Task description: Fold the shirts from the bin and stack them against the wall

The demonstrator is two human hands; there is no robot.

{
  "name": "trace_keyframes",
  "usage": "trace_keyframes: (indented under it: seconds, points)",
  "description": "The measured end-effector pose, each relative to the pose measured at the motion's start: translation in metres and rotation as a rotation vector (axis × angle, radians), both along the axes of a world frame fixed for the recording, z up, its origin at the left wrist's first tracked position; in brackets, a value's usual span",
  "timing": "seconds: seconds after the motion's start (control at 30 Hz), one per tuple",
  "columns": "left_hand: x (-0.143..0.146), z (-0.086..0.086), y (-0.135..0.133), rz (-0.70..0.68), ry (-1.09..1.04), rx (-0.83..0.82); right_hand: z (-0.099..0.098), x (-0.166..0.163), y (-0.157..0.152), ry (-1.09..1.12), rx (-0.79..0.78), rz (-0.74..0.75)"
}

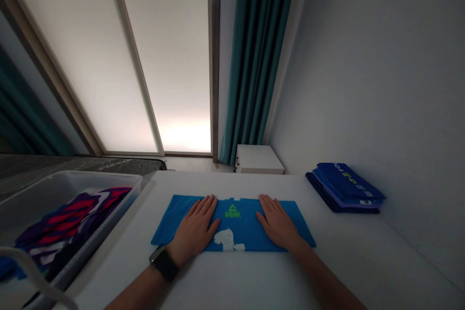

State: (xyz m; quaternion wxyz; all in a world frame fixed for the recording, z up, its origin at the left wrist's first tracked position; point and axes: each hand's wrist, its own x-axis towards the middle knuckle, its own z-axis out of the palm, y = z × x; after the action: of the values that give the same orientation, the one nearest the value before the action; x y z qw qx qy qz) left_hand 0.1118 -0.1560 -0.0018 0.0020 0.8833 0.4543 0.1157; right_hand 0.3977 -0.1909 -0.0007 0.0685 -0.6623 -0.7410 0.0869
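Note:
A bright blue shirt [240, 232], folded into a wide flat strip, lies on the white table in front of me. Green PEAK lettering and a worn white print show on its middle. My left hand [196, 225], with a dark watch on the wrist, rests flat on the shirt left of the lettering. To the right of it, my right hand [279, 223] also lies flat on the cloth. Both hands have fingers stretched out and grip nothing.
A stack of folded blue clothes [347, 189] sits at the table's right, near the wall. On the left stands a translucent plastic bin [140, 184] holding crumpled purple, red and white clothes [72, 220]. A white cabinet [258, 159] is beyond the table [232, 281], by teal curtains [259, 58].

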Motion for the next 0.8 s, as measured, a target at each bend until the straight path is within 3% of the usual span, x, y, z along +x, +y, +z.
trace_keyframes:
  seconds: [0.33, 0.5, 0.8]
  points:
    - [-0.038, -0.004, 0.028, 0.111, 0.030, -0.020, -0.004, 0.001, 0.002, -0.019, 0.036, 0.009]
    - [-0.045, -0.004, 0.035, 0.116, 0.033, -0.008, -0.002, 0.001, 0.001, -0.010, 0.024, 0.000]
    - [-0.062, -0.003, 0.042, 0.246, 0.062, -0.034, -0.006, 0.002, 0.002, 0.000, 0.033, 0.007]
